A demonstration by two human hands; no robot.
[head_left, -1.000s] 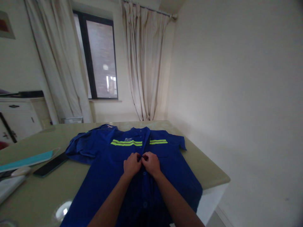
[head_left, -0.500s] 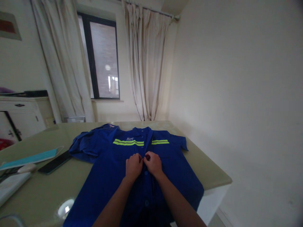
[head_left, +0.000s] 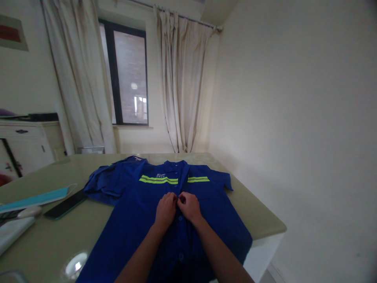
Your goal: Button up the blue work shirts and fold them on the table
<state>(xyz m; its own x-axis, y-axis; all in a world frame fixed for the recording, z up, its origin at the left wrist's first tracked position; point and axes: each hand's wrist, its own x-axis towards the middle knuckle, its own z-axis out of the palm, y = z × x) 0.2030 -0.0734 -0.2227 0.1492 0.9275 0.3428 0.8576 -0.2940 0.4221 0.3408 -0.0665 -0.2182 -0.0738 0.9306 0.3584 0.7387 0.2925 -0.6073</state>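
A blue short-sleeved work shirt (head_left: 132, 220) with yellow-green reflective stripes across the chest lies spread on the table, collar away from me. My left hand (head_left: 166, 209) and my right hand (head_left: 189, 207) meet at its front placket, a little below the stripes. Both have their fingers closed in a pinch on the shirt's front edge, fingertips nearly touching. Whatever button sits between them is hidden by the fingers. Below my hands, a button (head_left: 180, 218) and another lower button (head_left: 181, 256) show on the placket. The left sleeve area is bunched in folds.
On the glossy pale green table (head_left: 88, 232), a dark phone (head_left: 65, 204) lies left of the shirt, near a light blue face mask (head_left: 41, 196) and a white object (head_left: 14, 234). A wall rises on the right; curtains and a window stand behind.
The view has shifted slightly, so the scene sits a little lower and to the left. Both hands stay pinched at the same part of the placket, with only small finger movement.
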